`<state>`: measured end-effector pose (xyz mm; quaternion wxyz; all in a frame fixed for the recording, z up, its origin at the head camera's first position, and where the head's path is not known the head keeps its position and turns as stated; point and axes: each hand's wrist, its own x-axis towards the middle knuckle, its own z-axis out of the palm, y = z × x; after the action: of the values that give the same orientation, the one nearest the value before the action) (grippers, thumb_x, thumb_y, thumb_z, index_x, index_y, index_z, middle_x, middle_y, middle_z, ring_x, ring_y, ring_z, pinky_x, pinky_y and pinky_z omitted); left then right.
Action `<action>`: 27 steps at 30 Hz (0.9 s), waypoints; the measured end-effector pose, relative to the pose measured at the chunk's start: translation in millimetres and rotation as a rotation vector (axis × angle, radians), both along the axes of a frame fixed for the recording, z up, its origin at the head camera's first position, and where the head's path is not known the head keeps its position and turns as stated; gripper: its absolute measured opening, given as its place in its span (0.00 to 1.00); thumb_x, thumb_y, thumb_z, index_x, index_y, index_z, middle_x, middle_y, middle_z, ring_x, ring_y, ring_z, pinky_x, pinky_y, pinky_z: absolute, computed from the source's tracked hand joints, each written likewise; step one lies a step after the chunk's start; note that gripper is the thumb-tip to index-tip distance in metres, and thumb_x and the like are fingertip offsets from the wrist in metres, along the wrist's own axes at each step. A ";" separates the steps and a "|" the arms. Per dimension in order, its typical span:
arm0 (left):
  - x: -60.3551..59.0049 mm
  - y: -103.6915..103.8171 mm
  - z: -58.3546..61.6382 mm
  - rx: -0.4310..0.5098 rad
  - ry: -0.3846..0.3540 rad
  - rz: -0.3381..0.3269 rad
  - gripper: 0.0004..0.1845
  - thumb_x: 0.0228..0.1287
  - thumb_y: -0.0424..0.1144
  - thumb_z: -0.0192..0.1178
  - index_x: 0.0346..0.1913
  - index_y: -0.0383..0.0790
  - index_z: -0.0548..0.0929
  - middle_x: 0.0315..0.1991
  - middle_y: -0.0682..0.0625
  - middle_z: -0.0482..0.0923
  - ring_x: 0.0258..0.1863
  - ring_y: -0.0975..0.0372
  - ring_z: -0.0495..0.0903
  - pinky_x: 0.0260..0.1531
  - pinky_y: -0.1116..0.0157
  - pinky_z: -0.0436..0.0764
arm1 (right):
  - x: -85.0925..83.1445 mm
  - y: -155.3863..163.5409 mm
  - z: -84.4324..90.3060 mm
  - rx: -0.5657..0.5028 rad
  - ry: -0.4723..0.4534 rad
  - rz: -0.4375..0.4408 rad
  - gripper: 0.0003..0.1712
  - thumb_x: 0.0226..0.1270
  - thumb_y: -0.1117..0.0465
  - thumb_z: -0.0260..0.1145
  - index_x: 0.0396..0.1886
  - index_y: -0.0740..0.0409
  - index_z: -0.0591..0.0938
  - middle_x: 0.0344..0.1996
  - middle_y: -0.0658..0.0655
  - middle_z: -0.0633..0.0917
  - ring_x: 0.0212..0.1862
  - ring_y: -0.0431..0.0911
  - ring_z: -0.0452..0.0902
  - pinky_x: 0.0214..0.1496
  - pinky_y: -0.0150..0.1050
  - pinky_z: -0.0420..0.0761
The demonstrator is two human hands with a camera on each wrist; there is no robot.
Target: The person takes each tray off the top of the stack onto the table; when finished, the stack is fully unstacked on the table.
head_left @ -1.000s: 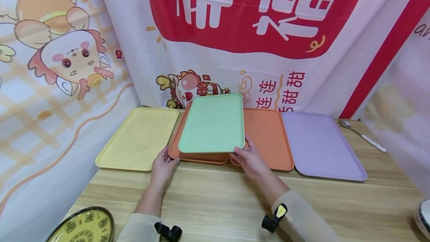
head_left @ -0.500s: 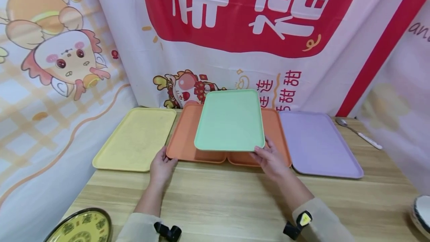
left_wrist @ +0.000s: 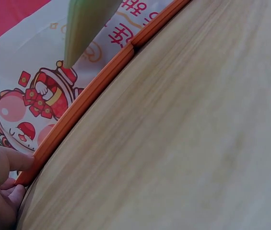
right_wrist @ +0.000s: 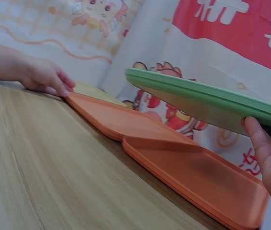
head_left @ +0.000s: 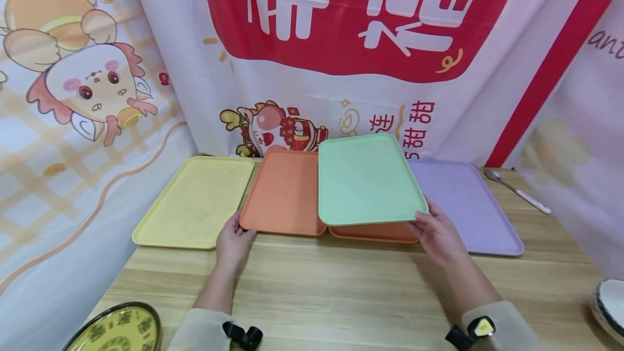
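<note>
A light green tray hangs above the table, tilted, its near right corner pinched by my right hand. Its edge looks layered in the right wrist view, where the thumb and fingers grip it. Beneath it lies an orange tray, partly hidden in the head view. Another orange tray rests to the left, touching that one. My left hand pinches this left tray's near left corner; the left wrist view shows the thumb on its orange rim.
A yellow tray lies at the left and a purple tray at the right. Beyond the purple one is a spoon. A patterned yellow plate and a bowl sit near the front corners. Printed cloth hangs behind.
My right hand has carried the green tray rightward, from over the left orange tray to over the right one, uncovering the left one. My left hand stays at its corner.
</note>
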<state>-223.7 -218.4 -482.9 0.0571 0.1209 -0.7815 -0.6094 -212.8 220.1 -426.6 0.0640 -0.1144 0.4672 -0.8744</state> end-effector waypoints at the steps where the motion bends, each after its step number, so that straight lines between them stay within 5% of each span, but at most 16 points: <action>1: 0.1 -0.3 0.1 -0.003 0.000 0.000 0.38 0.66 0.28 0.58 0.74 0.25 0.52 0.73 0.28 0.55 0.73 0.40 0.59 0.72 0.52 0.68 | 0.8 4.3 -0.3 -0.009 0.000 0.002 0.39 0.76 0.72 0.46 0.79 0.62 0.39 0.50 0.49 0.86 0.49 0.39 0.84 0.51 0.32 0.87; 6: 0.9 -0.7 0.9 -0.002 0.003 0.001 0.38 0.66 0.27 0.58 0.74 0.24 0.52 0.73 0.27 0.55 0.72 0.39 0.59 0.73 0.51 0.67 | 3.1 22.0 -3.8 -0.015 -0.027 -0.018 0.25 0.77 0.72 0.44 0.67 0.47 0.66 0.49 0.48 0.87 0.48 0.39 0.84 0.47 0.31 0.87; 10: -0.1 -1.0 0.0 0.003 0.004 0.002 0.38 0.66 0.27 0.58 0.74 0.24 0.52 0.73 0.27 0.55 0.73 0.39 0.59 0.73 0.52 0.67 | 3.0 31.6 -6.8 -0.006 -0.021 -0.058 0.26 0.76 0.73 0.43 0.58 0.42 0.76 0.47 0.47 0.88 0.43 0.40 0.86 0.42 0.31 0.87; 19: -0.4 -0.8 1.9 0.001 0.002 -0.004 0.38 0.66 0.28 0.58 0.74 0.25 0.52 0.73 0.28 0.55 0.73 0.40 0.59 0.73 0.52 0.67 | 2.9 41.6 -6.6 -0.004 -0.081 -0.172 0.27 0.74 0.75 0.44 0.51 0.41 0.82 0.44 0.44 0.88 0.40 0.38 0.84 0.38 0.30 0.85; 27: -0.9 -0.5 1.9 0.003 0.005 -0.003 0.37 0.66 0.28 0.58 0.74 0.26 0.53 0.73 0.28 0.56 0.73 0.41 0.59 0.72 0.53 0.67 | 2.4 48.1 -8.9 0.121 -0.183 -0.302 0.22 0.71 0.73 0.55 0.50 0.38 0.79 0.40 0.40 0.86 0.38 0.36 0.83 0.36 0.28 0.86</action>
<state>-224.5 -218.9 -481.0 0.0580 0.1181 -0.7806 -0.6111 -210.5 268.1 -435.5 -0.0190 0.0411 0.5231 -0.8510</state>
